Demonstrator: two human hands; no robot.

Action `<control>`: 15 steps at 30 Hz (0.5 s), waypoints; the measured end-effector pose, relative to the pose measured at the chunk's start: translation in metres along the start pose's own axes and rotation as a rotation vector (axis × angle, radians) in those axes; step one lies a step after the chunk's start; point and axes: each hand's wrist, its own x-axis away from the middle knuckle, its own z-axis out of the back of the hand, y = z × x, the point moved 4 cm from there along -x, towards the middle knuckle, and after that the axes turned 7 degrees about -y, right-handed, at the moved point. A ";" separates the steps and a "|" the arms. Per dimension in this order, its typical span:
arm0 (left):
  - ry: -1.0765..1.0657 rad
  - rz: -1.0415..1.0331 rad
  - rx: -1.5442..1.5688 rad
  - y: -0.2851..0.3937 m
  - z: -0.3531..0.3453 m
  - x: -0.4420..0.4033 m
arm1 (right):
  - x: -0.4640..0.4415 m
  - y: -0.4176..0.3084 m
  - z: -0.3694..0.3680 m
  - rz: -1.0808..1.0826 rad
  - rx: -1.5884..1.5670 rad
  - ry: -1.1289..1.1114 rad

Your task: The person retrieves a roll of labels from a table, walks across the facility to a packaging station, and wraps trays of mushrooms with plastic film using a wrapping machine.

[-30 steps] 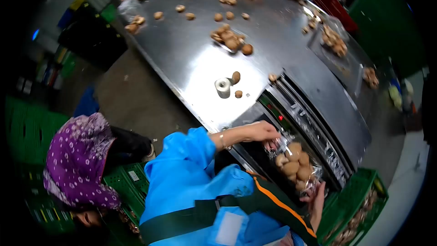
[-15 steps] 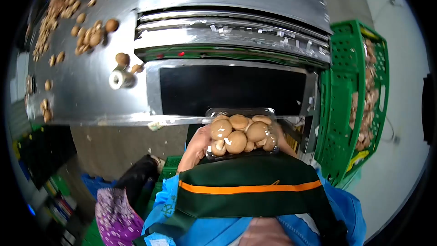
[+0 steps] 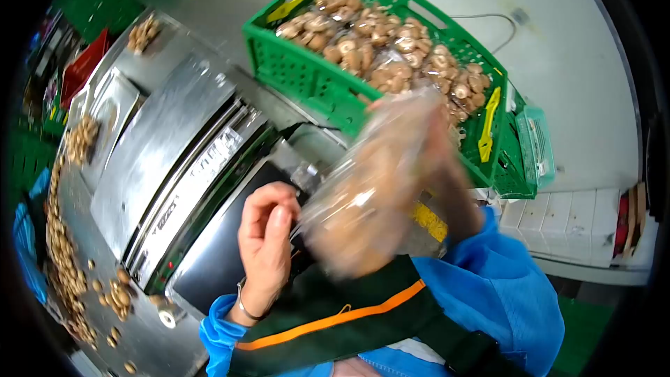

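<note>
A clear-wrapped pack of brown mushrooms [image 3: 370,195] is tilted in front of my chest, smeared by motion. My right hand [image 3: 440,143] grips its far right side; the fingers are blurred and partly behind the film. Just left of the pack is my left hand [image 3: 266,241], its fingers curled in near the thumb with nothing visible in them. Beyond the pack, a green crate [image 3: 307,80] holds many similar wrapped mushroom packs [image 3: 391,73].
A steel wrapping machine [image 3: 164,146] with a black plate [image 3: 223,258] lies to the left. Loose mushrooms [image 3: 63,244] spread over the steel table [image 3: 150,342], near a small roll [image 3: 167,315]. A teal crate [image 3: 534,146] stands right of the green crate.
My view has turned right toward the green crate. The pack, earlier between both hands at the table edge, is now raised and tilted in my right hand; my left hand has come away.
</note>
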 end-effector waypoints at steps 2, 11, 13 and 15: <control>-0.192 0.017 -0.025 0.001 -0.005 -0.008 | -0.007 -0.058 0.105 -0.025 -0.147 0.156; 0.018 0.291 -0.260 -0.063 -0.011 -0.021 | -0.010 -0.003 0.305 -1.068 1.259 -0.103; 0.046 0.259 -0.201 -0.054 -0.008 -0.025 | -0.001 0.037 0.330 -1.041 1.416 -0.067; 0.006 0.096 -0.388 -0.048 0.009 -0.017 | 0.007 0.005 0.295 -0.821 1.561 0.124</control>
